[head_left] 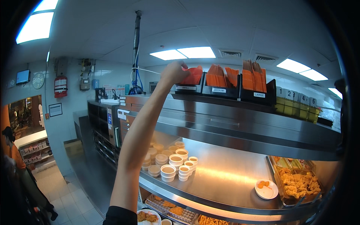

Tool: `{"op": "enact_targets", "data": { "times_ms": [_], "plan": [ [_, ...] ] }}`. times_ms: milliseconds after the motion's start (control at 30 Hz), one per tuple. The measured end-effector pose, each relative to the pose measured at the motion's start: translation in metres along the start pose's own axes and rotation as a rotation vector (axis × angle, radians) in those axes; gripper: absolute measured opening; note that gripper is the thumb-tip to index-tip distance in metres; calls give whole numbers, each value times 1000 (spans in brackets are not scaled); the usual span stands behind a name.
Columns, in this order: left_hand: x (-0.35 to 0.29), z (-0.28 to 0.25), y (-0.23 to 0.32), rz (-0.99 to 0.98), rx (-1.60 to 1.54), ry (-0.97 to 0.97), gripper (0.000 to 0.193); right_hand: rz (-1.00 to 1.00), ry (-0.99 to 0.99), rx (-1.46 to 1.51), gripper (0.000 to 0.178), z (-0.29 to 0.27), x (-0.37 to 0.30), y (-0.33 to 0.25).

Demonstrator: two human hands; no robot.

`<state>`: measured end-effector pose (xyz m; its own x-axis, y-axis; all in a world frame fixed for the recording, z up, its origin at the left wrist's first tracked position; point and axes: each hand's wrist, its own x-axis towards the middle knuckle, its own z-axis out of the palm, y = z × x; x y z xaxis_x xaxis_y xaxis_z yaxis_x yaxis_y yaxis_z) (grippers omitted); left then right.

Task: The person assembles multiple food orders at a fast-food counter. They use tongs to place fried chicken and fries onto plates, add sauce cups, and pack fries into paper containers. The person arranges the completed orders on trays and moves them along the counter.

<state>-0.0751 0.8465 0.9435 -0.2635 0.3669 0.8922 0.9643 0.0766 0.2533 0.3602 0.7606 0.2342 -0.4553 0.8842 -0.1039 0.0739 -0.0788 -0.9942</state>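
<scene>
My left hand [174, 73] is raised to the leftmost of three black bins on top of the steel shelf unit. Its fingers are curled against the red paper sleeves [193, 76], and they look closed on one at the left edge; the fingertips are partly hidden. Beside it, the middle black bin [220, 90] has upright orange paper sleeves [216, 77]. Taller orange cartons [254, 77] fill the right-hand bin [258, 95]. My right hand is out of view.
Below, a lit steel shelf [221, 168] carries stacked white cups [176, 160], a plate [266, 192] with food pieces, and a tray of fried chicken [300, 183]. Lower are breaded pieces [176, 210] and fries [212, 220]. At far left stands another person [18, 165].
</scene>
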Motion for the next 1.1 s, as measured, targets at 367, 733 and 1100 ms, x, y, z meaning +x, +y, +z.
{"op": "enact_targets", "data": {
  "times_ms": [367, 733, 1100],
  "plan": [
    [-67, -60, 9, 189, -203, 87, 57, -199, 27, 171, 19, 19, -7, -60],
    [-613, 124, 73, -394, -1102, -1674, 71, -18, 167, 489, 33, -18, -88, -61],
    [-786, 138, 218, -997, -1345, -1766, 36, 78, 350, 264, 21, -110, -196, 10]
  ]
}}
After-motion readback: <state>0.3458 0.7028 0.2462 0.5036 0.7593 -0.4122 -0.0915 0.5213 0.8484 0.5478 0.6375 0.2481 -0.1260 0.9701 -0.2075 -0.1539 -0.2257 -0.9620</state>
